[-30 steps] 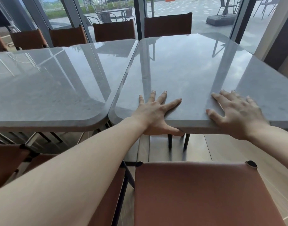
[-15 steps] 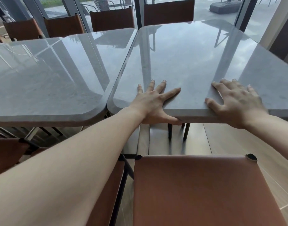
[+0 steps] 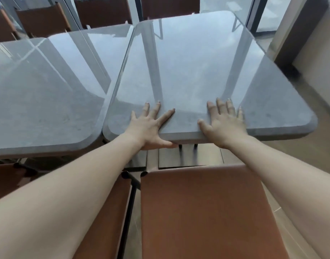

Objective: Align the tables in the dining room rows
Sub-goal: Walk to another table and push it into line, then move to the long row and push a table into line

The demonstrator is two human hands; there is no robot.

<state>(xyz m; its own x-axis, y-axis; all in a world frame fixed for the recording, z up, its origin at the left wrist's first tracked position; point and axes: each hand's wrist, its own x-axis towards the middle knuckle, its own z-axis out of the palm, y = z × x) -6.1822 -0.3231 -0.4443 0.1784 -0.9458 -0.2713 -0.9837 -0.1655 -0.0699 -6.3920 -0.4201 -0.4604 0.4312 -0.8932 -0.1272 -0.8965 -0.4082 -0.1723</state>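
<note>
Both hands lie flat on the near edge of the right worktop point(image 3: 188, 71), fingers spread and straight; left hand point(image 3: 149, 126) has its thumb tucked under the edge, right hand point(image 3: 225, 126) just beside it. Neither grip clenches. The left worktop point(image 3: 44, 94) sits close alongside, brown chair point(image 3: 203, 212) below the wrists

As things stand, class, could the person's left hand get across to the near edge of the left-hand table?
Probably yes. The left hand rests on the right table near its left corner, the left table sits close beside it, and nothing lies between them.
</note>
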